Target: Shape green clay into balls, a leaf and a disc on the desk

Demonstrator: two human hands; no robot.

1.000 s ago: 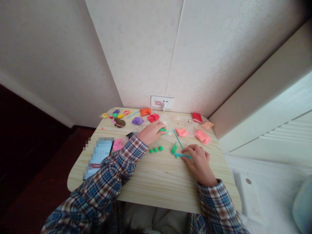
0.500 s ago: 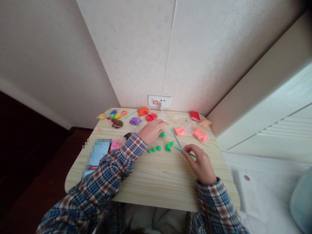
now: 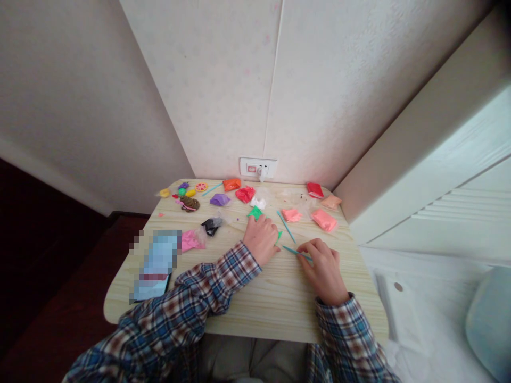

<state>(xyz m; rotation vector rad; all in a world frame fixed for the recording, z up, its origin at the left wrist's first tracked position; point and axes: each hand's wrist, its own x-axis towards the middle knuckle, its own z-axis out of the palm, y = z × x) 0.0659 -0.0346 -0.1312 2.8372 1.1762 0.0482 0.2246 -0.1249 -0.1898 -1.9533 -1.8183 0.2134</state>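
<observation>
Phone [image 3: 155, 263] flat by the table's [image 3: 271, 314] left edge, probably for easy viewing. Right hand [image 3: 324, 267] pinches blue tool [image 3: 293, 251] pencil-style, likely for fine control, tip just beside green clay [image 3: 279, 234] mid-table. Left hand [image 3: 261, 240] palm down partly over the clay, maybe steadying it; grip hidden, can't tell. Orange pack [image 3: 232, 184] at far edge, red pack [image 3: 314, 190] near far right corner, seemingly out of the way.

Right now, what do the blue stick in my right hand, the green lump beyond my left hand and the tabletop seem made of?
Blue stick: probably plastic, given its even colour and smooth look.
Green lump: perhaps modelling clay, fairly matte, with a crumpled outline.
Tabletop: wood or printed laminate, pale, with streaky grain.
</observation>
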